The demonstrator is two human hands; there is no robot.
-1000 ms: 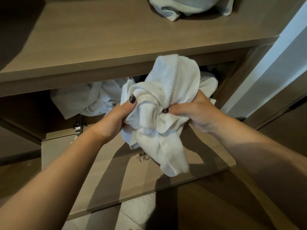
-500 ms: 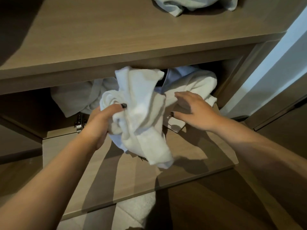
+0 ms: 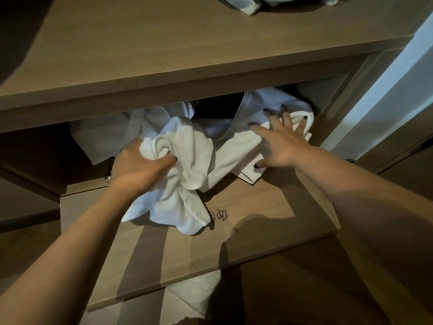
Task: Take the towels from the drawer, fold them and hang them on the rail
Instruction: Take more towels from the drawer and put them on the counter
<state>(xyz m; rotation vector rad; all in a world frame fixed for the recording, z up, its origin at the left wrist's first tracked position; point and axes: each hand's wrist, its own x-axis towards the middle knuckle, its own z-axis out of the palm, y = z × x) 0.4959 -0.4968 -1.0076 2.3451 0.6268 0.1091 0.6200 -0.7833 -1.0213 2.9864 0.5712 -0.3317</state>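
- Towel (image 3: 185,165), white and crumpled, sat bunched at centre frame, its loose end trailing down onto the lowered wooden flap (image 3: 246,235) below.
- The left hand (image 3: 138,166) gripped that towel, fingers curled into the bunched cloth, thumb pressed across the folds.
- The right hand (image 3: 281,141) reached in at right of centre, fingers spread and straight, lying on a second white towel (image 3: 239,151) at the mouth of the compartment (image 3: 218,109).
- More pale cloth (image 3: 105,132) lay inside the dark opening to the left, behind the gripped towel.
- A wooden shelf (image 3: 164,55) crossed the upper frame, with another pale bundle (image 3: 253,3) at its top edge.
- A small black scribble (image 3: 220,215) marked the flap just right of the trailing towel end.
- A pale wall (image 3: 398,78) ran down the right edge.
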